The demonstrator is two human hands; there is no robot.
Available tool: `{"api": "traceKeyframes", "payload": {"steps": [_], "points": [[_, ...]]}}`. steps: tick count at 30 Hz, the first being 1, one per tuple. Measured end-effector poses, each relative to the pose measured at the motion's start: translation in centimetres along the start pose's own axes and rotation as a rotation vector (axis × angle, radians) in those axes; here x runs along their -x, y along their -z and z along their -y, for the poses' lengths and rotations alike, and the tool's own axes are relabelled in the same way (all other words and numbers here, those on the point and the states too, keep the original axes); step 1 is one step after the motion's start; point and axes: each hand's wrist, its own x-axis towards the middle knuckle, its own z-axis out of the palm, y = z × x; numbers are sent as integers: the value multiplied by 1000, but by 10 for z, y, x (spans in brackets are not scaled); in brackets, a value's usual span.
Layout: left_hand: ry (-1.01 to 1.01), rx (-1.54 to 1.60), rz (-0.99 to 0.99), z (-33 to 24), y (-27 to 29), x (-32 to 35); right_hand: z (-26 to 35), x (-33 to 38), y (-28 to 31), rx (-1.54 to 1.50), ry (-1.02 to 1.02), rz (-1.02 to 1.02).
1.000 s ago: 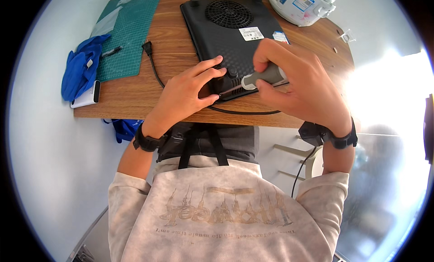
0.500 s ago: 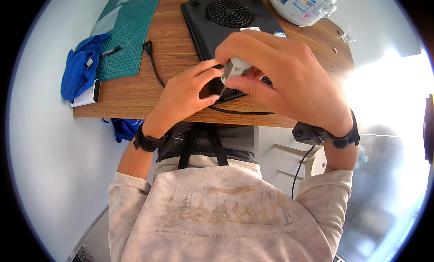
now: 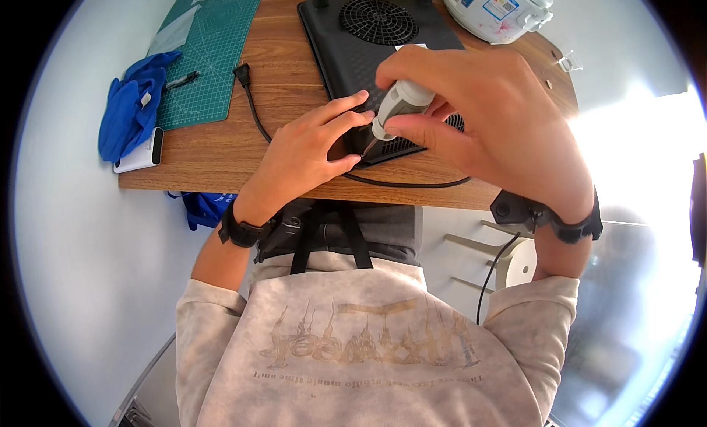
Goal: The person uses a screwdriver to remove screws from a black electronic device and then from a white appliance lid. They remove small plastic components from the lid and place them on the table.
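The right hand (image 3: 486,125), centre-right of the frame, has its fingers (image 3: 434,136) clenched round a grey-handled screwdriver (image 3: 394,110), tip down on the near corner of the upturned black induction cooker (image 3: 368,40). The left hand (image 3: 309,151) lies flat, its fingers released, touching that corner. The tilted tip could slip from the screw and jab those nearby fingertips. The power cord (image 3: 254,106) trails across the worktop (image 3: 287,81).

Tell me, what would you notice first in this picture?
Probably the two hands in the middle: the right hand grips a grey screwdriver with its tip down on a black appliance, which lies underside up with a round fan grille. The left hand rests on the appliance's near corner beside the tip. A blue cloth stands out at the table's left edge.
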Motion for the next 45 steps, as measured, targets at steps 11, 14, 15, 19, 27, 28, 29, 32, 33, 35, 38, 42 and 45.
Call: {"api": "traceKeyframes", "payload": {"steps": [11,14,15,19,27,28,29,32,33,35,38,42,45], "points": [[-3,-42,3,0,0,1,3,-16,-23,499,44,-241],[167,65,228,3,9,0,6,-17,-26,558,45,-248],[181,83,241,1,12,-2,7,-17,-25,565,30,-236],[53,234,135,-3,33,-12,13,-15,-24,565,-5,-215],[29,848,-121,-47,55,-30,19,-13,-23,519,-89,-225],[37,739,-125,-48,55,-31,21,-13,-22,525,-105,-214],[45,629,-130,-49,55,-32,22,-13,-21,532,-120,-203],[151,702,-96,-54,55,-37,18,-9,-14,525,-216,-121],[158,732,-77,-55,53,-37,15,-5,-12,458,-203,-138],[170,794,-40,-55,49,-37,10,2,-9,326,-179,-171],[79,842,-70,-49,42,-34,13,3,-2,74,-97,-167],[158,893,-12,-48,47,-33,1,8,-3,-28,33,-190],[143,914,40,-42,43,-35,-1,9,0,19,5,-153]]}}
